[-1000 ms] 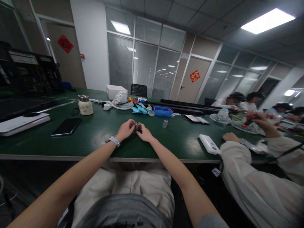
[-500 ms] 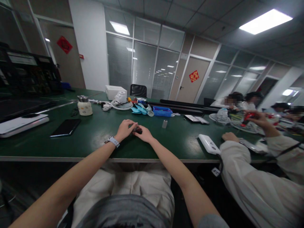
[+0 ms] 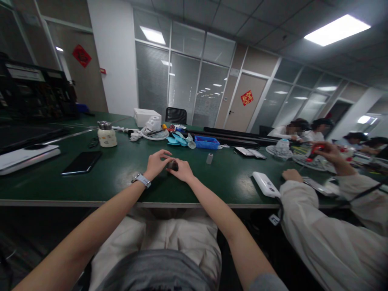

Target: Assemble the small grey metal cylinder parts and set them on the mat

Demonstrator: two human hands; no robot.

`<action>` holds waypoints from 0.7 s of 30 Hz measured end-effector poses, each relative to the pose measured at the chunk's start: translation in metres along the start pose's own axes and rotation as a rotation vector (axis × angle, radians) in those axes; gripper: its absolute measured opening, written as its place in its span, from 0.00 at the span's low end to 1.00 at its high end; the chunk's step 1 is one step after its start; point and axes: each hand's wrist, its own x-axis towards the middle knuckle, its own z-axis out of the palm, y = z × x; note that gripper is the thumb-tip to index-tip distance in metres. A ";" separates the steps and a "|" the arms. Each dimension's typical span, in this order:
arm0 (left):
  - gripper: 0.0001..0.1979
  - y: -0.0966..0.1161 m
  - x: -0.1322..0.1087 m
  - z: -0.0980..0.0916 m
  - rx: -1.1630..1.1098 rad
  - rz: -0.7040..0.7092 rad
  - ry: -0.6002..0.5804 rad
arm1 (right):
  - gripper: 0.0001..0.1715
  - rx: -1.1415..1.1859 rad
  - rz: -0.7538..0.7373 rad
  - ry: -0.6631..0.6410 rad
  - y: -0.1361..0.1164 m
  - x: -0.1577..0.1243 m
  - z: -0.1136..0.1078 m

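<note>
Right hand point(image 3: 182, 171) closed on small dark part point(image 3: 173, 165). Part lies between hands, left of right palm; looks tipped, can't tell long axis. Left hand point(image 3: 156, 165) just beside, fingers and thumb apart; can't tell if thumb touches. Farther, grey can point(image 3: 209, 159) stands upright, nearer right hand. Blue tray point(image 3: 206, 144) behind.

Glass partitions point(image 3: 184, 85), ceiling lights point(image 3: 337, 30) and a parts-strewn green table point(image 3: 121, 171) mark an office workroom.
</note>
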 end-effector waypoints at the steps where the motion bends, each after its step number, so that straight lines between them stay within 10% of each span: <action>1: 0.12 0.001 0.000 -0.001 0.009 0.015 -0.008 | 0.28 -0.030 -0.010 0.012 -0.001 0.001 0.000; 7: 0.20 0.006 -0.002 -0.003 0.160 0.145 -0.045 | 0.25 -0.152 -0.050 0.049 -0.005 0.001 0.000; 21: 0.05 0.005 -0.004 0.002 0.333 0.244 0.097 | 0.27 -0.135 0.043 0.030 -0.010 -0.001 -0.002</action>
